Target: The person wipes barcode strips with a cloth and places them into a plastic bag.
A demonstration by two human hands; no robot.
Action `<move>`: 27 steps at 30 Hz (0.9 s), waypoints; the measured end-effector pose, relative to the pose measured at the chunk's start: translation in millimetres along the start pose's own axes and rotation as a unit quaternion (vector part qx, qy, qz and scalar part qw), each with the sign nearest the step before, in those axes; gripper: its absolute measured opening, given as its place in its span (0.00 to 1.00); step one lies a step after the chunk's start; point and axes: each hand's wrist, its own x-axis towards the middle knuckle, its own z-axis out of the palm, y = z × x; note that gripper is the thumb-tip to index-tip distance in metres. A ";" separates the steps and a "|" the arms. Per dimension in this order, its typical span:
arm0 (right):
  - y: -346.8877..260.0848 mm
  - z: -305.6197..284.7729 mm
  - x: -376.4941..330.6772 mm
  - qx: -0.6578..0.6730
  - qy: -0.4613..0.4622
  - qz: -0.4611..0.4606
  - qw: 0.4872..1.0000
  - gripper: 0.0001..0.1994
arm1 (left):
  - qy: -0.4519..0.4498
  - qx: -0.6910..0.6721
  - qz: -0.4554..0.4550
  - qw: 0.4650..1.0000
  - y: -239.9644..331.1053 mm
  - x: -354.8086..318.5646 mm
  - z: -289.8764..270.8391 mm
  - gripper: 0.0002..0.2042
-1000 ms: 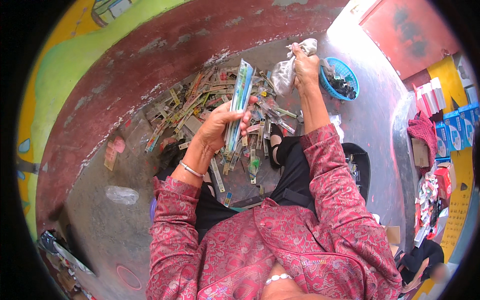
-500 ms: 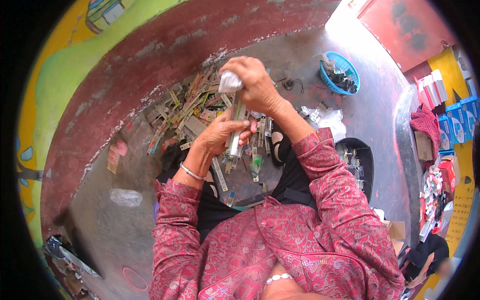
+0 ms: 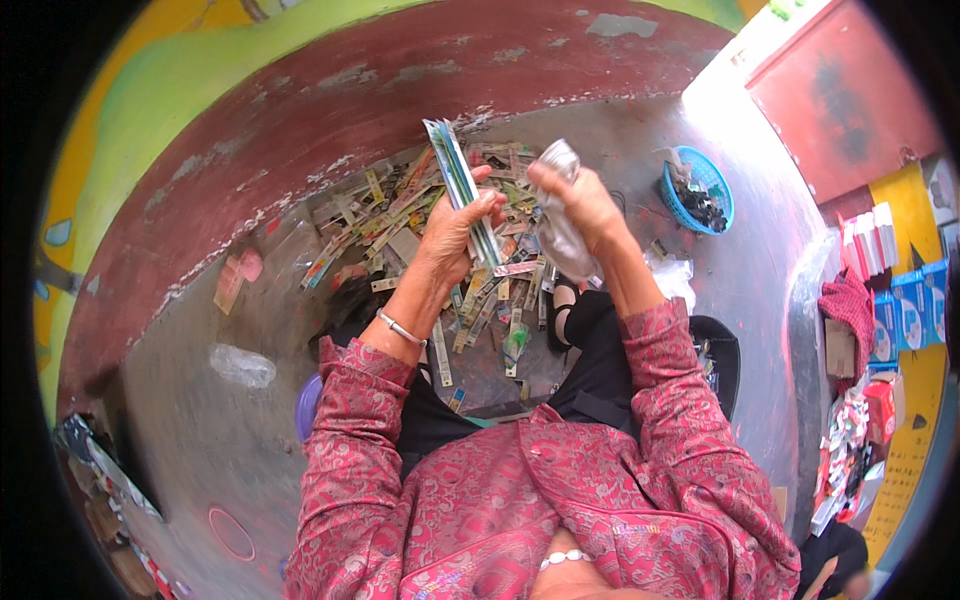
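My left hand point(image 3: 448, 238) grips a small bundle of long, narrow strips point(image 3: 455, 168), white, green and dark blue along their edges, tilted with the upper end to the left. Its thumb presses against the near side of the bundle. To the right, and apart from it, my right hand point(image 3: 590, 212) is closed around a crumpled whitish-grey cloth point(image 3: 565, 243), which bulges above the fingers and hangs below them. Beneath both hands, a loose heap of similar printed strips point(image 3: 395, 215) spreads over the floor.
A blue basket point(image 3: 727, 190) with dark items stands at the far right. Clear plastic point(image 3: 243, 366) lies on the floor at left. Beside my right leg is a black container point(image 3: 728, 362); a purple round object point(image 3: 307, 405) sits at my left. A red-brown wall point(image 3: 300, 110) curves behind the heap.
My hands have moved apart. The right hand with the cloth has come down and rightward off the strips, while the left has raised and tilted the bundle.
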 end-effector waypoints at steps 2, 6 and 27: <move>3.9 15.2 -11.0 -0.200 -0.045 -0.069 0.976 0.23 | 0.017 -0.019 0.015 1.000 2.1 -0.2 3.5 0.22; 19.0 36.7 -13.4 -0.293 -0.044 -0.111 0.949 0.23 | 0.038 -0.028 0.019 0.999 -8.2 6.8 1.3 0.16; 11.0 20.5 -17.4 0.017 -0.234 0.048 0.971 0.12 | -0.052 0.204 -0.050 0.976 -10.7 -0.9 6.2 0.21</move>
